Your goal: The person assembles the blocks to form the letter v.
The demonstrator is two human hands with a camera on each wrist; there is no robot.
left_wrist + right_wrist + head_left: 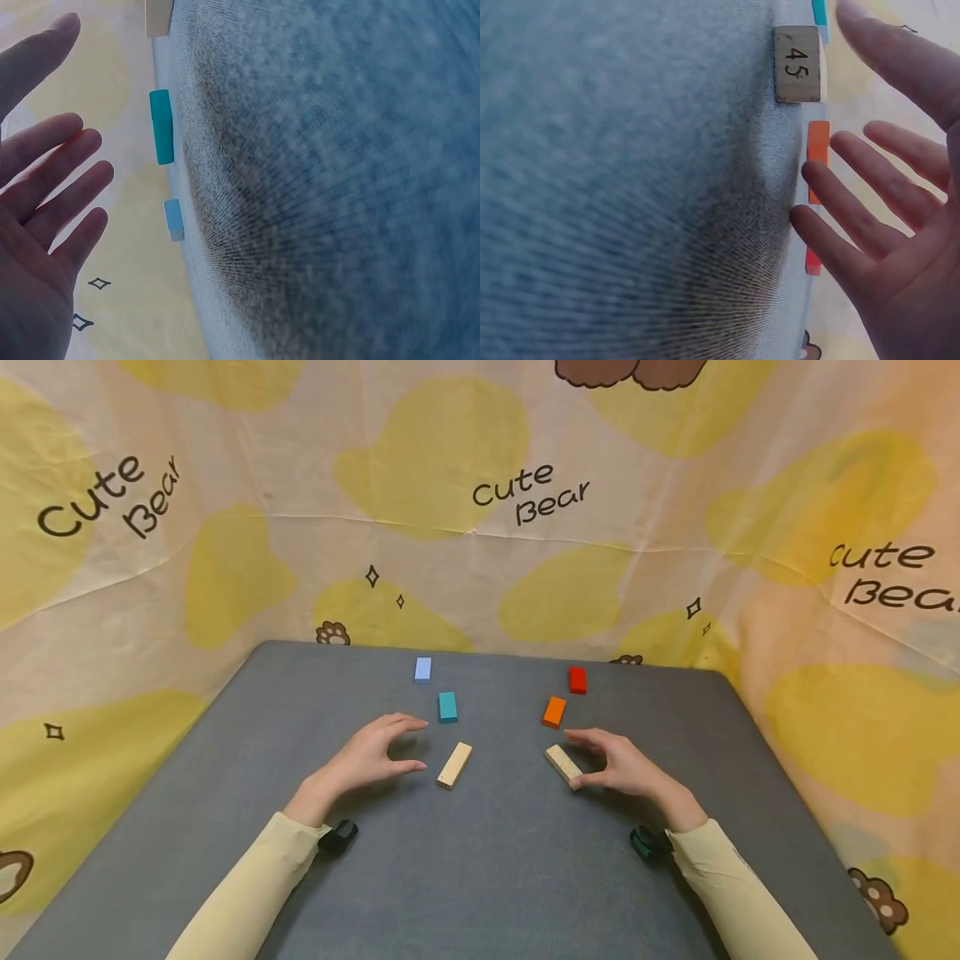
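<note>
My left hand (369, 753) is held over the table with thumb and fingers spread apart, holding nothing. Just right of it lies a plain wooden block (454, 766), tilted slightly. On the other side, my right hand (621, 763) hovers with its thumb tip close by the near end of a second wooden block (563, 766). That block's end bears the number 45 in the right wrist view, where the fingers (870, 217) are spread and grip nothing. Ahead of the left hand is a teal block (447, 707); an orange block (553, 712) lies ahead of the right.
Farther back lie a light blue block (423, 670) on the left and a red block (577, 680) on the right. All rest on a grey table (480, 877). A patterned cloth (435, 460) hangs behind and along both sides.
</note>
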